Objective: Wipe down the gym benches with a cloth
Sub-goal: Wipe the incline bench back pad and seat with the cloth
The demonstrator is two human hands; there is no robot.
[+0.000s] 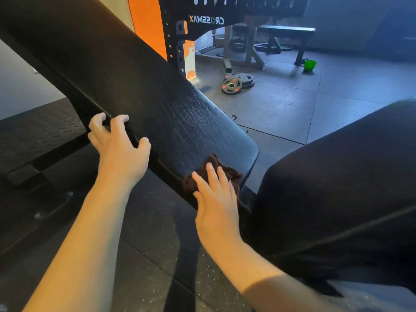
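A black padded bench back (139, 86) slants from the upper left down to the centre, its textured surface streaked with wet marks. My left hand (119, 145) grips the pad's left edge, fingers curled over it. A dark brown cloth (221, 171) lies bunched on the pad's lower end. My right hand (216, 199) presses flat on the cloth with straight fingers. A second black pad, the seat (337, 188), fills the right side just below the cloth.
Behind stands a black and orange rack (177, 37). Weight plates (237, 83) lie on the rubber floor. A flat bench (286, 32) and a green bucket (310, 65) are at the back right. The bench's metal frame (33, 176) runs along the left floor.
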